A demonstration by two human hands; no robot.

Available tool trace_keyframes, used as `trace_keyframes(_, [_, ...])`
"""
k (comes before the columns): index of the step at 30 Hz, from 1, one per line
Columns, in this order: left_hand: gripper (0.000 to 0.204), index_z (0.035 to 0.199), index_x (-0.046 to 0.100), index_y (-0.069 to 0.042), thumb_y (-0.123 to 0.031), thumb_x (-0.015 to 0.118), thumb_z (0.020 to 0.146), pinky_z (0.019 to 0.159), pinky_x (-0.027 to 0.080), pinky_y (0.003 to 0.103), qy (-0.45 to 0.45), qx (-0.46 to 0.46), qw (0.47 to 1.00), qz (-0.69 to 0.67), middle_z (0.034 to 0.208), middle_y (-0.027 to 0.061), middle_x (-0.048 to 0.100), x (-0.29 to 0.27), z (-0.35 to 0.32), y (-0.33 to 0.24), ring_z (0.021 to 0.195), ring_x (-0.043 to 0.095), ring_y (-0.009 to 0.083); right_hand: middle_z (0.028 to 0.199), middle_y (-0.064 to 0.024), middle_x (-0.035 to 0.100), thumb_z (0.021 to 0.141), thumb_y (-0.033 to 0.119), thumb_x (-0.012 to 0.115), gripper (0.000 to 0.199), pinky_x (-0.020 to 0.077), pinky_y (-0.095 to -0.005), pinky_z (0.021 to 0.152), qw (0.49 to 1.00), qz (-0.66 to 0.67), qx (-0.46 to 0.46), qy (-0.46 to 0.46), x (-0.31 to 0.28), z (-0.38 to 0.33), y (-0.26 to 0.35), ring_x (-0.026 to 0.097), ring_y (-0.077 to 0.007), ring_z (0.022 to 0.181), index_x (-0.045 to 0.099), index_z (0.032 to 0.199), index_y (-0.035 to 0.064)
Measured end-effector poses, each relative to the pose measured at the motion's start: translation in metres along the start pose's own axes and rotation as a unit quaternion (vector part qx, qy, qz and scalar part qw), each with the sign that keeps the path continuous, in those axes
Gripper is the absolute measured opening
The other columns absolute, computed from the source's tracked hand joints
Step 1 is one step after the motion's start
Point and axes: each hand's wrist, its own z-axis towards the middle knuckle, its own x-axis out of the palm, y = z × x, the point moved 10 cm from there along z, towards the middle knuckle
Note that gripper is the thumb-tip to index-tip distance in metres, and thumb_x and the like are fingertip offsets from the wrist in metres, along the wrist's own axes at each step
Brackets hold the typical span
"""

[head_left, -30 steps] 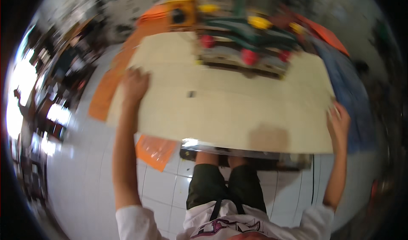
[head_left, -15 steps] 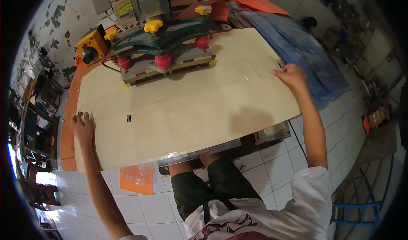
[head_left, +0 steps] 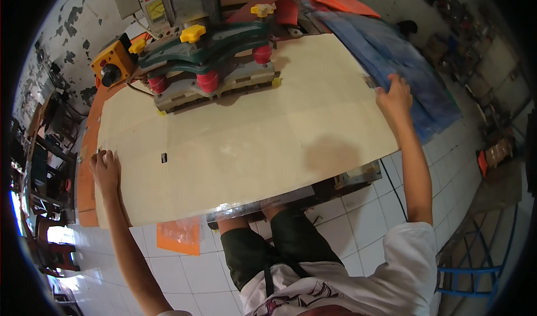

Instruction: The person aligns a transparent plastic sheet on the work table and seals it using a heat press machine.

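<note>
A large cream sheet [head_left: 251, 142] covers most of the work table and reaches under the raised head of a press [head_left: 210, 64]. My left hand [head_left: 105, 173] rests at the sheet's left edge, its bent fingers apart and the fingertips touching down there. At the far right edge my right hand [head_left: 396, 102] is raised, thumb and fingers apart, with nothing visible between them. It lies over the border between the cream sheet and a pile of blue plastic [head_left: 414, 81]. A small dark rectangle [head_left: 164, 158] sits on the sheet near my left hand.
The press carries yellow knobs [head_left: 193, 34] and red round feet [head_left: 207, 81]. A yellow control box [head_left: 113, 61] with a black button stands left of it. An orange packet [head_left: 178, 236] lies on the tiled floor. A blue metal frame [head_left: 470, 271] stands lower right.
My right hand has left the sheet's right edge and moved slightly outward, its fingers spreading upward. My left hand stays at the left edge. The view has shifted slightly.
</note>
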Motion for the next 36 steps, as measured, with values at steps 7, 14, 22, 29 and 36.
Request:
trace_keyframes(7, [0.050, 0.129, 0.069, -0.006, -0.046, 0.055, 0.103, 0.115, 0.038, 0.051, -0.006, 0.010, 1.000, 0.003, 0.143, 0.0214, 0.053, -0.001, 0.002, 0.012, 0.135, 0.048, 0.0417, 0.164, -0.0164, 0.042, 0.103, 0.043, 0.056, 0.058, 0.0267, -0.0594, 0.123, 0.960, 0.086, -0.225, 0.144, 0.039, -0.035, 0.057, 0.038, -0.0344, 0.152, 0.055, 0.151, 0.0091])
trace_keyframes(14, [0.047, 0.125, 0.070, -0.005, -0.044, 0.057, 0.102, 0.114, 0.038, 0.051, -0.020, 0.035, 0.999, -0.015, 0.140, 0.0213, 0.055, -0.001, 0.004, 0.010, 0.134, 0.049, 0.0408, 0.175, -0.0079, 0.024, 0.108, 0.062, 0.030, 0.075, 0.0060, -0.0587, 0.129, 0.963, 0.005, -0.142, 0.230, 0.075, -0.042, 0.031, 0.018, -0.0256, 0.162, 0.037, 0.164, 0.0133])
trace_keyframes(22, [0.044, 0.123, 0.071, -0.004, -0.041, 0.059, 0.102, 0.113, 0.039, 0.050, -0.018, 0.011, 0.999, -0.048, 0.138, 0.0214, 0.057, -0.001, 0.003, 0.011, 0.133, 0.051, 0.0410, 0.175, -0.0084, 0.026, 0.108, 0.060, 0.034, 0.072, 0.0073, -0.0584, 0.129, 0.966, -0.014, -0.142, 0.217, 0.076, -0.039, 0.032, 0.019, -0.0257, 0.162, 0.039, 0.164, 0.0143])
trace_keyframes(29, [0.041, 0.125, 0.069, -0.001, -0.033, 0.062, 0.101, 0.108, 0.044, 0.049, -0.062, 0.036, 0.996, -0.046, 0.134, 0.0232, 0.060, -0.015, -0.004, -0.006, 0.127, 0.056, 0.0426, 0.174, -0.0078, 0.027, 0.108, 0.060, 0.036, 0.070, 0.0079, -0.0585, 0.129, 0.965, 0.007, -0.148, 0.218, 0.077, -0.039, 0.030, 0.019, -0.0267, 0.162, 0.040, 0.163, 0.0163])
trace_keyframes(36, [0.038, 0.123, 0.069, 0.000, -0.030, 0.064, 0.099, 0.108, 0.044, 0.047, -0.089, 0.040, 0.994, -0.053, 0.131, 0.0214, 0.062, -0.033, -0.011, -0.026, 0.126, 0.057, 0.0409, 0.171, -0.0124, 0.033, 0.109, 0.046, 0.050, 0.060, 0.0128, -0.0546, 0.130, 0.972, 0.050, -0.170, 0.158, 0.068, -0.035, 0.025, 0.024, -0.0312, 0.160, 0.050, 0.157, 0.0111])
